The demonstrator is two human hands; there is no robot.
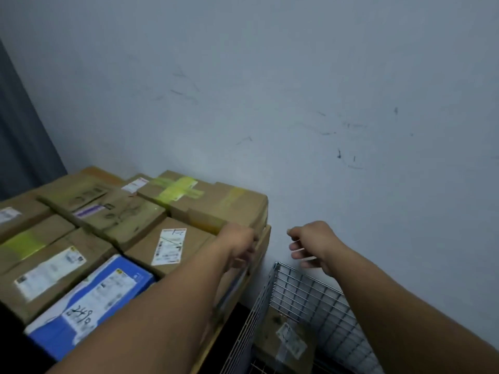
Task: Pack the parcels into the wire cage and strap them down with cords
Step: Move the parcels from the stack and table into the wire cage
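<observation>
A pale blue-grey wall [297,76], scuffed with dark marks, fills the upper and right part of the view. A dark grey strip [19,117] runs down its far left edge.

On the left stands a pile of parcels [116,220], packed close side by side. About nine tops show; blur keeps the count from being exact. Eight are brown cardboard boxes and one, nearest on the left, is a blue and white parcel [89,298] with handwriting on its label. At the far right corner of the pile, a taped box [205,203] with yellow-green tape sits highest. Just in front of it lies a labelled box [167,247] with a white shipping label.

Two bare forearms reach in from the near edge, the left one crossing over the near right part of the pile.

At the lower right, against the wall and just beside the pile, is one wire cage [305,292] of silver mesh, open at the top. One caged parcel [283,338], brown with a white label, lies inside it.

The left hand [240,244] is at the right edge of the pile, below the taped box, its fingers bent down over that edge. It is blurred, so whether its grip has closed on a box cannot be told.

The right hand [313,244] is in the air above the far corner of the cage, near the wall. Its grip is slack, the fingers loosely curled and spaced apart, pointing left.
</observation>
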